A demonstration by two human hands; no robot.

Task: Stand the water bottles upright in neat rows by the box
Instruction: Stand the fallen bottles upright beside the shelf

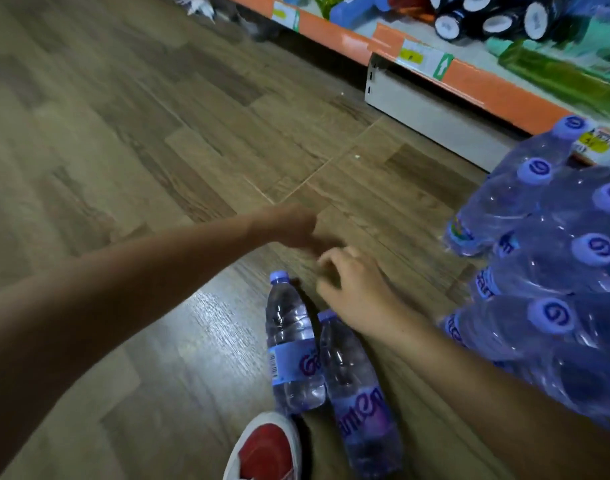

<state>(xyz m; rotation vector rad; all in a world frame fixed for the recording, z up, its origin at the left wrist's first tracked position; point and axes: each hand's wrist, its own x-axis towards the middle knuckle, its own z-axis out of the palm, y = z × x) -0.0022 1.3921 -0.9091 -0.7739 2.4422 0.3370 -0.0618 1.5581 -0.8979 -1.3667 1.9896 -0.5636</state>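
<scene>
Shoe [267, 448] near; both hands [352, 289] empty, fingers curled.

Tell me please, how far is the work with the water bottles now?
Done: two loose bottles, one beside the other, appear to stand on the floor near a red shoe. In hand: nothing; the left hand and right hand are both empty above the floor. Left: the wrapped pack of bottles at the right is not yet set out. No box is visible.

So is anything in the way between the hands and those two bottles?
No. The right hand hovers just above the two bottles, the left hand slightly farther; only bare floor lies between.
</scene>
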